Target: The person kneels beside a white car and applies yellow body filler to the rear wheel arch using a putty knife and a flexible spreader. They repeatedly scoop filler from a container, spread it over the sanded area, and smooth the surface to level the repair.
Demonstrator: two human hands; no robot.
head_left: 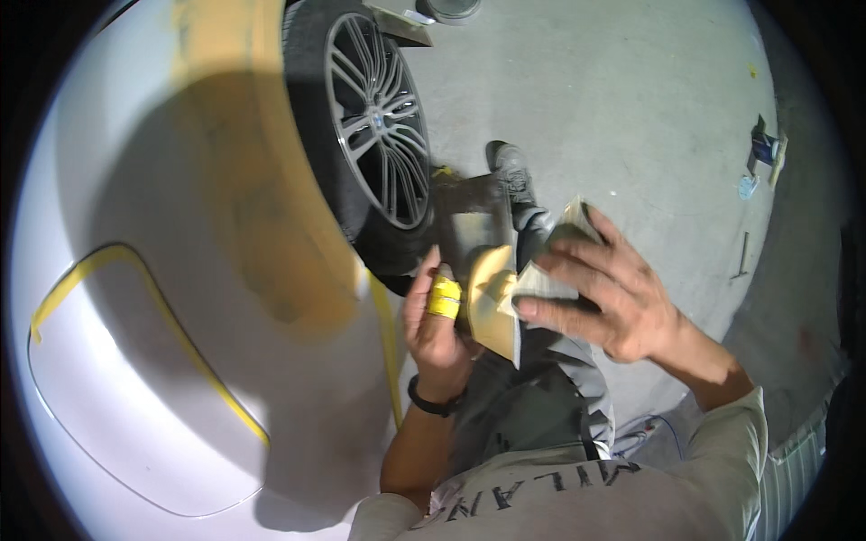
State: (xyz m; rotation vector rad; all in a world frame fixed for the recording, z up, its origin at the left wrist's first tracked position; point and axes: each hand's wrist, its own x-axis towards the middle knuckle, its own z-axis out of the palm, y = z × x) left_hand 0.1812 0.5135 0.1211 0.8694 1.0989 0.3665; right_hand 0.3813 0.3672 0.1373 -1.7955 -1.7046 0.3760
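Note:
My left hand point(437, 338) is closed round the near edge of a dark flat mixing board point(465, 212), held in front of my body. Yellow putty point(488, 302) is smeared over its lower right part. A yellow band point(444, 297) shows at the thumb of that hand; it looks like tape. My right hand point(609, 293) grips a pale, flat-bladed putty spreader point(546, 285), its edge against the putty on the board. The fingers cover much of the spreader and are slightly blurred.
A white car panel point(180, 379) fills the left, with an orange-yellow patch point(271, 225) along the wheel arch and yellow tape point(194, 361) round a flap outline. Beyond stands a spoked wheel point(377, 117). Small items point(765, 153) lie on the grey floor point(631, 99) at right.

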